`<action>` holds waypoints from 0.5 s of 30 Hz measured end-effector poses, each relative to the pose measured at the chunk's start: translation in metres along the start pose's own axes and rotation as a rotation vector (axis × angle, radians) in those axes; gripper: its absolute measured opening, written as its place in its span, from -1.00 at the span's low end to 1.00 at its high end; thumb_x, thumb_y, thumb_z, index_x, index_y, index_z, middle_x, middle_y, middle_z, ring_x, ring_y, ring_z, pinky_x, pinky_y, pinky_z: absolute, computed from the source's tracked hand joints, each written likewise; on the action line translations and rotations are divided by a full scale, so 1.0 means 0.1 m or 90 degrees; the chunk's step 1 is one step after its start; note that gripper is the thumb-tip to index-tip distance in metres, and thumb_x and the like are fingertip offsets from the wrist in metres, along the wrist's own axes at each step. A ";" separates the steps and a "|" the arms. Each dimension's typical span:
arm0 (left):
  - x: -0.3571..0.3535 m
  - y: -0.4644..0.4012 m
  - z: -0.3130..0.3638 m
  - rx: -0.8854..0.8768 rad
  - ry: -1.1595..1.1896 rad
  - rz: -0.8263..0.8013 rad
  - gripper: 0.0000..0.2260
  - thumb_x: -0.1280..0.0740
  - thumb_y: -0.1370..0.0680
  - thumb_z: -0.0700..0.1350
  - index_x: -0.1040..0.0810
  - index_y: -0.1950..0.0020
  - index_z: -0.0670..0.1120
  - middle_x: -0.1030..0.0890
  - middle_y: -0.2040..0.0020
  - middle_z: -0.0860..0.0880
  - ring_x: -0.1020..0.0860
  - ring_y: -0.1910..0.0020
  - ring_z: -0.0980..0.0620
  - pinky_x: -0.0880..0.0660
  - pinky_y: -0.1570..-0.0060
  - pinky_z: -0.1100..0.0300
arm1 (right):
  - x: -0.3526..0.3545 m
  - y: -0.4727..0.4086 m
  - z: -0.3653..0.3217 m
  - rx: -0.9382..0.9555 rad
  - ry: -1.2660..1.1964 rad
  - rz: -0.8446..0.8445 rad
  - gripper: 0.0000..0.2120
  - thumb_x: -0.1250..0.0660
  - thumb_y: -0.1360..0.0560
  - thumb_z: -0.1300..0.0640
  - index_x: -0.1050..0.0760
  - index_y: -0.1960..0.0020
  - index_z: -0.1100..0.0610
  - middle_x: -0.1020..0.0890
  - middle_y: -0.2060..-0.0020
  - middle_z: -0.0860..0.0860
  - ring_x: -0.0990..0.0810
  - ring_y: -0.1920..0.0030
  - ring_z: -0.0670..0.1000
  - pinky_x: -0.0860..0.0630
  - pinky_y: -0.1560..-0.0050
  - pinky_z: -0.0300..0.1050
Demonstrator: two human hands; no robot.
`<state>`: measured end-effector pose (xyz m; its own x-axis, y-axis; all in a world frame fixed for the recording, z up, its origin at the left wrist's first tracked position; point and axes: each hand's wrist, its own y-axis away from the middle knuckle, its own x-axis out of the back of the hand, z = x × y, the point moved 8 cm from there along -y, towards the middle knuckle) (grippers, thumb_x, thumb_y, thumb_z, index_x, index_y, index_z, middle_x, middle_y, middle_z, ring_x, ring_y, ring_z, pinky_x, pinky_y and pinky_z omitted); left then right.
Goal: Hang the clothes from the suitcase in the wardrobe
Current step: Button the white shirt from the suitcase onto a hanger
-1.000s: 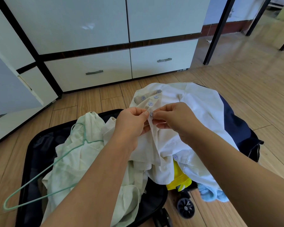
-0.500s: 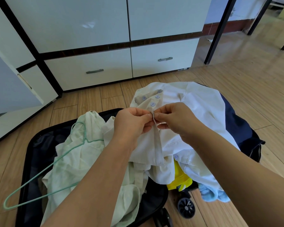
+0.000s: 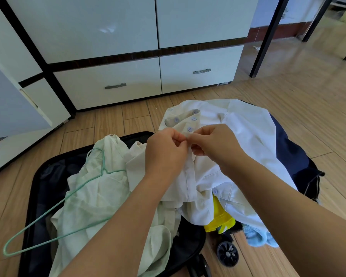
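My left hand [image 3: 166, 150] and right hand [image 3: 214, 144] pinch the cream shirt [image 3: 190, 172] placket, seemingly buttoning; nothing hung yet, clothes fill the suitcase [image 3: 38, 186].

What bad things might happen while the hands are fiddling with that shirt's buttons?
1. Both the left hand and the right hand pinch the white button-up shirt at its placket; tugging hard might pop a pale blue button.
2. The thin green wire hanger lies tangled on the pale green garment; lifting either could snag the other.
3. Clothes spill over the rim of the black suitcase, so they may slide onto the wooden floor.
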<state>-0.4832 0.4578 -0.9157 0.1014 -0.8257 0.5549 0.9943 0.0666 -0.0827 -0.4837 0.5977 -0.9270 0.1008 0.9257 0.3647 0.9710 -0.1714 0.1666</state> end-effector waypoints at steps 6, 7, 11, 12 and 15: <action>-0.07 -0.01 -0.04 -0.004 -0.002 -0.023 -0.95 -0.41 -0.51 -0.11 -0.61 0.14 -0.05 -0.60 0.27 0.09 -0.57 0.24 0.13 -0.52 0.20 0.26 | 0.01 -0.02 0.06 -0.019 -0.033 0.007 -0.93 -0.37 -0.46 0.28 -0.60 0.19 0.25 -0.66 0.35 0.10 -0.64 0.33 -0.04 -0.65 0.12 -0.11; -0.09 -0.02 -0.09 0.028 0.028 -0.035 -0.94 -0.41 -0.52 -0.11 -0.61 0.14 -0.05 -0.62 0.26 0.07 -0.58 0.23 0.12 -0.52 0.21 0.27 | 0.00 -0.02 0.07 -0.015 -0.038 0.001 -0.93 -0.37 -0.46 0.30 -0.59 0.20 0.23 -0.65 0.35 0.08 -0.63 0.34 -0.05 -0.64 0.13 -0.13; -0.20 0.00 -0.33 0.270 0.309 -0.124 -0.93 -0.40 -0.53 -0.18 -0.61 0.14 -0.14 -0.58 0.32 -0.01 -0.51 0.36 0.11 -0.41 0.35 0.29 | -0.04 -0.03 -0.01 0.032 -0.064 -0.047 -0.91 -0.37 -0.46 0.34 -0.54 0.14 0.17 -0.64 0.30 0.05 -0.62 0.34 -0.09 -0.60 0.20 -0.24; -0.24 0.04 -0.36 0.342 0.399 -0.156 -0.95 -0.39 -0.53 -0.20 -0.60 0.11 -0.17 -0.55 0.35 -0.02 -0.48 0.41 0.12 -0.38 0.40 0.30 | -0.05 -0.03 -0.04 0.037 -0.065 -0.077 -0.92 -0.37 -0.47 0.34 -0.54 0.10 0.19 -0.65 0.29 0.06 -0.62 0.34 -0.10 -0.58 0.23 -0.26; -0.31 0.13 -0.35 0.445 0.557 -0.266 -0.95 -0.35 -0.55 -0.22 -0.56 0.10 -0.19 -0.48 0.38 -0.03 -0.42 0.45 0.13 -0.34 0.47 0.32 | -0.03 -0.07 0.00 0.031 0.013 -0.092 -0.88 -0.34 -0.47 0.32 -0.54 0.00 0.21 -0.69 0.23 0.09 -0.67 0.26 -0.08 -0.61 0.15 -0.20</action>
<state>-0.4744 0.4647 -0.9628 -0.0199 -0.9392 -0.3428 0.7742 -0.2314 0.5890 -0.4906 0.5958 -0.9294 -0.0448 0.9323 0.3588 0.9846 -0.0196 0.1737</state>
